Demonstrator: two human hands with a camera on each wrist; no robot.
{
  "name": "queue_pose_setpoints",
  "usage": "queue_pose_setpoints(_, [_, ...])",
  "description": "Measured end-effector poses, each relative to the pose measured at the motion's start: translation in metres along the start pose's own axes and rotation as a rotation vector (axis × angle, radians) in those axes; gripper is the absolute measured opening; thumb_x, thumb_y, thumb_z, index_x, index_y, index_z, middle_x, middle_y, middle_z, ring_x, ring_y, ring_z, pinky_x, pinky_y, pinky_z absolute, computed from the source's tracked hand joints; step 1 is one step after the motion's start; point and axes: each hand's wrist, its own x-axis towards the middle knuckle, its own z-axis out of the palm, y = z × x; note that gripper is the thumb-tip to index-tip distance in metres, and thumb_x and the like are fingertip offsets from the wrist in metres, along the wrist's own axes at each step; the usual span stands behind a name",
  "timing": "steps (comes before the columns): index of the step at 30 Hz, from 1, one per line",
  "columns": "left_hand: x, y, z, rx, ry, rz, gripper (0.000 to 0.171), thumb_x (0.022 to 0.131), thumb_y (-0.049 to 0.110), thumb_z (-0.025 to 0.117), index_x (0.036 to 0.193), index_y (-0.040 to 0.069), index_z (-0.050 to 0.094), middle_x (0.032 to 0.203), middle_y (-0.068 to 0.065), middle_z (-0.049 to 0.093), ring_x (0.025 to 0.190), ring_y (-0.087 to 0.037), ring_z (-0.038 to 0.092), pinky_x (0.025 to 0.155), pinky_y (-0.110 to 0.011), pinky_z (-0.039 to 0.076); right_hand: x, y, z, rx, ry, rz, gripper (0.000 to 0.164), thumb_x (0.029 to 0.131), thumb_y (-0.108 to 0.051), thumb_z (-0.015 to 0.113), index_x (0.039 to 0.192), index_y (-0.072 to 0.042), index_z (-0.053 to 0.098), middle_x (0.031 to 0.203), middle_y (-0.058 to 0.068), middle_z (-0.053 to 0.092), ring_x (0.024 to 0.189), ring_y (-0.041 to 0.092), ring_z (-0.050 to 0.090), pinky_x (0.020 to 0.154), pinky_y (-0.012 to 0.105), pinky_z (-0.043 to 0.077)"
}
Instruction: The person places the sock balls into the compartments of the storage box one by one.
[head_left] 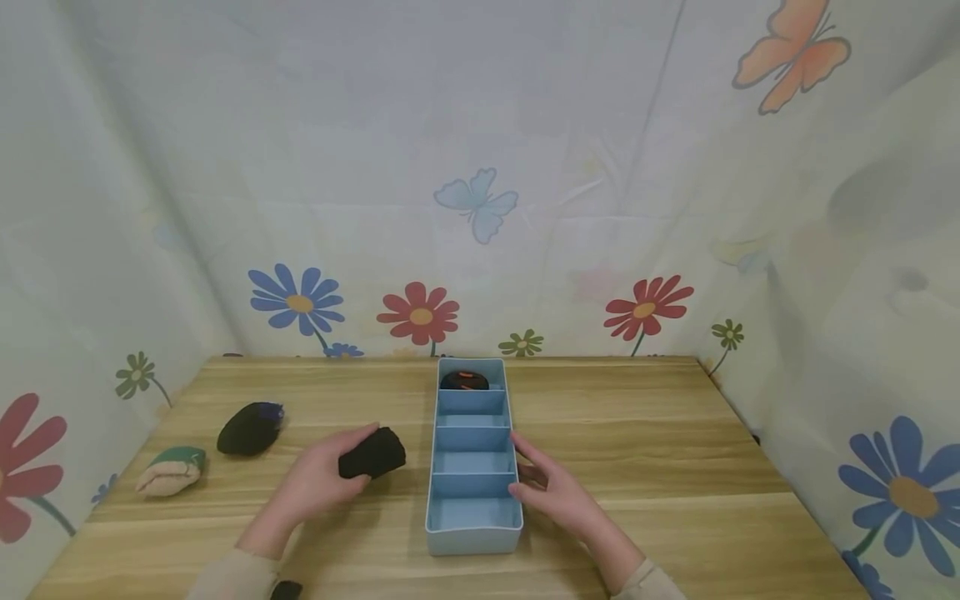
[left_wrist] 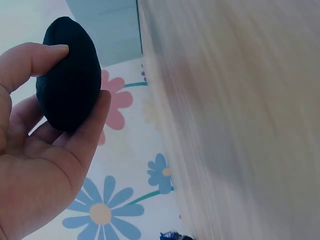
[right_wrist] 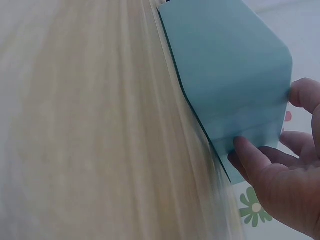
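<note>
My left hand (head_left: 318, 477) holds a rolled black sock (head_left: 372, 453) just left of a long pale-blue divided box (head_left: 474, 542). In the left wrist view, the thumb lies across one side of the rolled sock (left_wrist: 70, 75), with the fingers around the other. My right hand (head_left: 553, 490) touches the box's right side, thumb and a fingertip at its rim. Other fingertips rest against the outer wall (right_wrist: 230, 75) in the right wrist view. The box's farthest compartment contains a dark rolled sock (head_left: 464, 381) with orange marks; its three nearer compartments hold nothing.
On the left of the wood-grain table (head_left: 637, 425) lie a dark rolled sock (head_left: 250, 430) with a blue end and a beige and green rolled sock (head_left: 172, 472). A small black thing (head_left: 287, 590) shows by the left sleeve. A flower-printed curtain (head_left: 562, 275) hangs behind the table.
</note>
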Motion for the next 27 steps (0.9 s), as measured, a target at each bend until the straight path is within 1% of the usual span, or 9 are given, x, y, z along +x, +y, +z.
queue_pose_setpoints(6, [0.008, 0.01, 0.004, -0.03, 0.019, -0.006, 0.07, 0.076, 0.012, 0.08, 0.142, 0.009, 0.056, 0.134, -0.015, 0.06, 0.12, -0.038, 0.057, 0.095, -0.055, 0.048, 0.0, 0.0, 0.0, 0.002, 0.001, -0.001, 0.073, 0.095, -0.009, 0.066, 0.156, -0.005, 0.026, 0.16, 0.022, 0.023, 0.134, 0.046, 0.041, 0.111, 0.053, 0.031])
queue_pose_setpoints(13, [0.022, 0.025, 0.011, -0.045, 0.062, 0.02, 0.069, 0.077, 0.012, 0.08, 0.142, 0.008, 0.055, 0.133, -0.017, 0.06, 0.116, -0.037, 0.059, 0.091, -0.055, 0.05, -0.001, 0.001, 0.0, 0.004, 0.003, 0.0, 0.073, 0.096, -0.009, 0.066, 0.157, -0.006, 0.026, 0.16, 0.022, 0.023, 0.134, 0.046, 0.041, 0.111, 0.053, 0.03])
queue_pose_setpoints(16, [0.028, 0.032, 0.013, -0.058, 0.071, 0.028, 0.068, 0.078, 0.012, 0.079, 0.142, 0.009, 0.055, 0.133, -0.017, 0.061, 0.116, -0.036, 0.059, 0.092, -0.054, 0.05, -0.001, 0.001, 0.0, 0.001, 0.005, 0.001, 0.073, 0.096, -0.01, 0.066, 0.157, -0.006, 0.026, 0.159, 0.022, 0.023, 0.134, 0.046, 0.041, 0.111, 0.053, 0.03])
queue_pose_setpoints(19, [0.034, 0.037, 0.015, -0.069, 0.069, 0.034, 0.068, 0.078, 0.012, 0.079, 0.142, 0.01, 0.055, 0.132, -0.016, 0.061, 0.114, -0.035, 0.059, 0.09, -0.053, 0.05, -0.001, 0.001, 0.0, -0.003, 0.005, 0.001, 0.073, 0.096, -0.011, 0.066, 0.157, -0.007, 0.027, 0.159, 0.022, 0.024, 0.134, 0.046, 0.041, 0.111, 0.053, 0.031])
queue_pose_setpoints(27, [0.049, 0.046, 0.019, -0.109, 0.046, -0.002, 0.067, 0.081, 0.013, 0.077, 0.143, 0.011, 0.054, 0.136, -0.015, 0.058, 0.116, -0.035, 0.056, 0.092, -0.054, 0.05, -0.001, 0.001, 0.0, -0.007, 0.004, -0.008, 0.072, 0.096, -0.009, 0.066, 0.156, -0.005, 0.026, 0.159, 0.023, 0.024, 0.134, 0.046, 0.041, 0.111, 0.053, 0.03])
